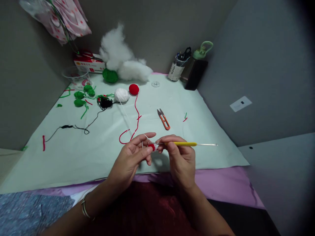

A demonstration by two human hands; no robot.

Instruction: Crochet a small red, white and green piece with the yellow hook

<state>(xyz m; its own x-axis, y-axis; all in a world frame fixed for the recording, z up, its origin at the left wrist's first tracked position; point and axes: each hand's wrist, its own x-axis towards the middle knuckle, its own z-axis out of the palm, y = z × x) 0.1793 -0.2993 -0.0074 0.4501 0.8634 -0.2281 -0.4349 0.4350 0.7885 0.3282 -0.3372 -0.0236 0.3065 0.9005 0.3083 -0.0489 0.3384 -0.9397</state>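
My left hand pinches a small red and white crochet piece between thumb and fingers, and white yarn runs over its raised index finger. In my right hand is a crochet hook with a yellow handle, gripped like a pen. Its left tip meets the crochet piece; the other metal end points right. White yarn leads back to a white yarn ball. A red strand trails from a red yarn ball toward my left hand. Fingers partly hide the stitches.
Orange thread snips lie beyond my hands. Green yarn bundles and a black yarn tangle are at left. White stuffing, a clear plastic tub, a pen holder and a bottle stand along the back.
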